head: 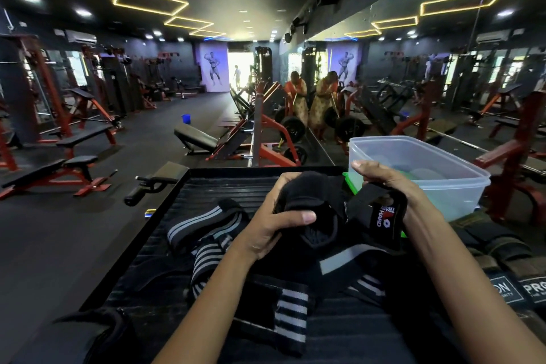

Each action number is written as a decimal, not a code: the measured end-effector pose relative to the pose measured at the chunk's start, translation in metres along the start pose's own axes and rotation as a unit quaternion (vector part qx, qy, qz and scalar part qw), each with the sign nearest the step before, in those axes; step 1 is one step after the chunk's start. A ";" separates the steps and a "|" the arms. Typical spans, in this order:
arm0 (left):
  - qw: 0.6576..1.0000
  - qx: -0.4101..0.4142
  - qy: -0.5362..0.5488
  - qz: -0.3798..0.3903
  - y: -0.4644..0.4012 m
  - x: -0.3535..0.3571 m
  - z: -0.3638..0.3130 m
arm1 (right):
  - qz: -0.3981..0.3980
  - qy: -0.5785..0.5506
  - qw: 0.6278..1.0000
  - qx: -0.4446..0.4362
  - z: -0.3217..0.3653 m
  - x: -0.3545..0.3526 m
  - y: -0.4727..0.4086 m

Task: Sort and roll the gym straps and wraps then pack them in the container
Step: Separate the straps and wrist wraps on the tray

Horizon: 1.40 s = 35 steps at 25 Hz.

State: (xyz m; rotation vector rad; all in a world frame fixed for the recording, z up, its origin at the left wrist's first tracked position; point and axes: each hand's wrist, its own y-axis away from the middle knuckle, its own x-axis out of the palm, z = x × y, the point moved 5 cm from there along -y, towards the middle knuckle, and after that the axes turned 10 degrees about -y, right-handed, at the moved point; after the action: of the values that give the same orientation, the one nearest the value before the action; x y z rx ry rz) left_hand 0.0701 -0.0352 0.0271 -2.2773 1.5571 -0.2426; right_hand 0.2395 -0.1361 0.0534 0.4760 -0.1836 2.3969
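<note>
While we roll the black strap (307,210), our left hand (274,221) clamps the bundle and our right hand (381,183) pinches its tail taut. We work beside the clear container (461,168) at far right, so packing should be a short reach.

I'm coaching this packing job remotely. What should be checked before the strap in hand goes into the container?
1. Left hand grips the rolled black strap: ok.
2. Right hand holds the strap's loose tail: ok.
3. Strap fully rolled: not ok, the tail is still out.
4. Container open, lid off: ok.
5. Room inside the container: cannot tell, something pale shows through the wall.
6. Other wraps rolled: not ok, they lie loose on the tray.
</note>
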 end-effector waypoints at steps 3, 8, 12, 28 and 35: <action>0.990 -0.001 -0.137 0.025 -0.005 0.006 -0.008 | -0.046 -0.069 0.995 -0.049 0.009 -0.009 0.000; 0.931 0.001 -0.366 -0.007 -0.007 0.007 -0.001 | 0.051 0.103 0.968 -0.221 0.015 0.011 0.006; 0.871 0.021 -0.490 -0.034 -0.005 0.007 -0.002 | 0.113 0.203 0.929 -0.287 0.007 0.033 0.009; 0.738 0.027 -0.673 0.030 -0.010 0.023 0.014 | 0.272 0.553 0.786 -0.057 -0.007 0.029 0.018; 0.741 0.015 -0.671 0.007 -0.008 0.024 0.018 | 0.248 0.439 0.860 -0.074 0.000 0.042 0.024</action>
State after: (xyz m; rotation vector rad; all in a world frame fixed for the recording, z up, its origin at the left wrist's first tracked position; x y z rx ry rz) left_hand 0.0922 -0.0507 0.0128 -1.5572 0.6939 1.1304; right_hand 0.1942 -0.1296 0.0689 -0.8522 -0.0736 2.7982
